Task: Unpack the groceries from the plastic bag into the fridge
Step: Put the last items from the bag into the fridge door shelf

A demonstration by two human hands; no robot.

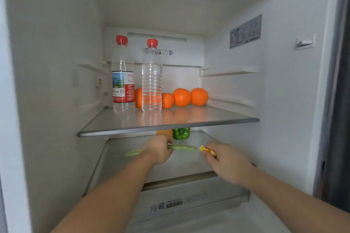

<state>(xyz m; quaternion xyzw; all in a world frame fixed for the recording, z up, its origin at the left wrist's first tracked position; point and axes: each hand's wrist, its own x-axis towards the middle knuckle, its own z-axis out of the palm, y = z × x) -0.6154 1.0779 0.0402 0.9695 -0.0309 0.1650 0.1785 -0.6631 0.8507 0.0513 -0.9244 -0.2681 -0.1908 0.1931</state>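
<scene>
So both arms were reaching into the open fridge, down at the lower shelf. L hand was curled round a long pale-green veg, blurred, maybe a cucumber or bean, couldn't tell which; it stuck out both sides of the fist and lay crosswise just above the shelf. R hand pinched a small yellow item btwn thumb & fingertips, only its tip showing w/ a bit of red on it, too small to ID. The two hands were near each other but apart, the veg's end pointing at the yellow thing w/out touching it.

Behind the L hand, further back on the same shelf, sat a green bell pepper & just left of it something orange, mostly hidden by the top shelf's edge.

Up on the glass shelf: two clear water bottles w/ red caps, upright, the labelled bottle on the left, the plain bottle just right of it & slightly fwd. Behind them a row of oranges along the back, four visible, partly covered by the bottles.

Below the hands was a drawer front w/ printed characters. A spec sticker was on the right inner wall. No plastic bag in view.
</scene>
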